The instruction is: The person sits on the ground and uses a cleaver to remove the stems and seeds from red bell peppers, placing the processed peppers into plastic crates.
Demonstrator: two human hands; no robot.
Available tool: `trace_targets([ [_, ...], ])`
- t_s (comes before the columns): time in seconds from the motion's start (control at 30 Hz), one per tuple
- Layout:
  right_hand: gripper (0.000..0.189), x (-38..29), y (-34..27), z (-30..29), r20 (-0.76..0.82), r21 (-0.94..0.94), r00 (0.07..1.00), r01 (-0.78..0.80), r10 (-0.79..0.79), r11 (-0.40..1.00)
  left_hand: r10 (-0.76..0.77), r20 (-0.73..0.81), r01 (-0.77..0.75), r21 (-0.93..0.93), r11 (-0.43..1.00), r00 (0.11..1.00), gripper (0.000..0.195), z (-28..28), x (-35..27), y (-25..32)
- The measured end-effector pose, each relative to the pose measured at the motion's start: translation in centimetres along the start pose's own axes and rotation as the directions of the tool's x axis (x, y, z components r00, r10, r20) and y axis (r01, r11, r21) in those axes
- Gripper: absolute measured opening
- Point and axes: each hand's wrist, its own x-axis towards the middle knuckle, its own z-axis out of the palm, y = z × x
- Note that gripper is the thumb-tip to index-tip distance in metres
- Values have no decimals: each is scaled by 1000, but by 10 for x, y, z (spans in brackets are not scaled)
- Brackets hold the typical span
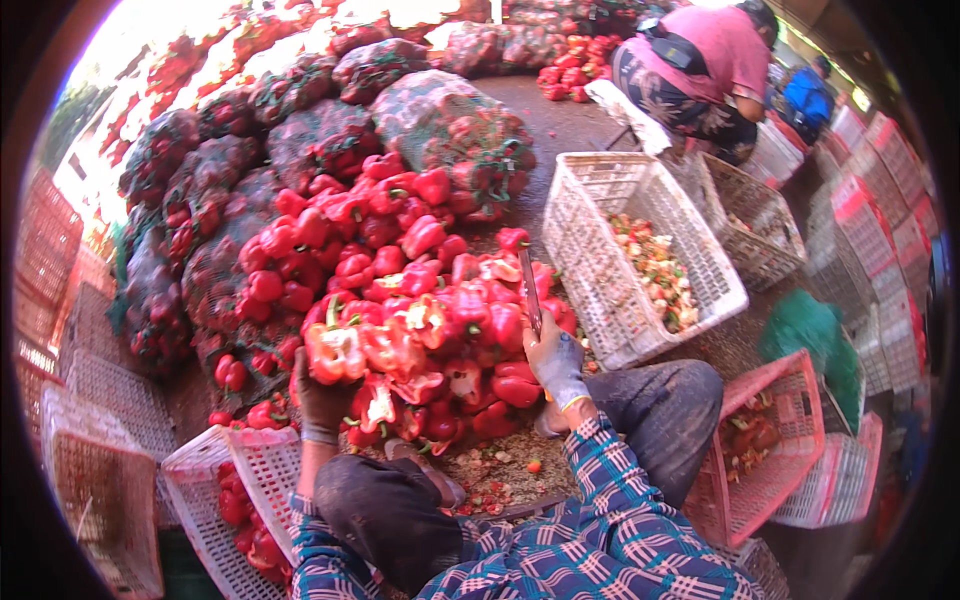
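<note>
My gloved left hand (321, 394) is at the left edge of the heap of red bell peppers (390, 259), touching a cut-open pepper (337, 356) that shows its pale inside. Its fingers are partly hidden, so its grip is unclear. My right hand (556, 356), in a grey glove, is closed around a knife (531, 289), its blade pointing away from me over the right side of the heap. Whole and cut peppers lie between both hands. Seeds and scraps (502, 469) cover the ground between my feet.
White crate (645, 345) with pepper cores stands at right, a second crate (757, 259) beyond it. Pink crate (810, 450) tilts by my right knee. At left, a crate (195, 457) holds peppers. Mesh sacks (450, 127) of peppers lie behind the heap. A person (705, 67) bends over at upper right.
</note>
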Motion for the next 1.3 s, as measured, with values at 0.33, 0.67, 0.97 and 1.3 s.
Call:
trace_targets([
  [0.33, 46, 95, 107, 50, 212, -645, 977, 110, 38, 757, -69, 80, 65, 53, 997, 994, 64, 18, 25, 66],
  [0.67, 68, 83, 33, 49, 59, -81, 977, 211, -206, 974, 207, 237, -293, 428, 855, 949, 65, 59, 4, 47],
  [0.97, 87, -5, -139, 3, 187, 241, 604, 736, -775, 632, -261, 257, 338, -327, 882, 930, 55, 74, -15, 5],
  [1.3, 93, -13, -146, 61, -38, 426, 557, 760, -830, 491, -299, 184, 338, -247, 908, 936, 57, 53, -20, -3],
])
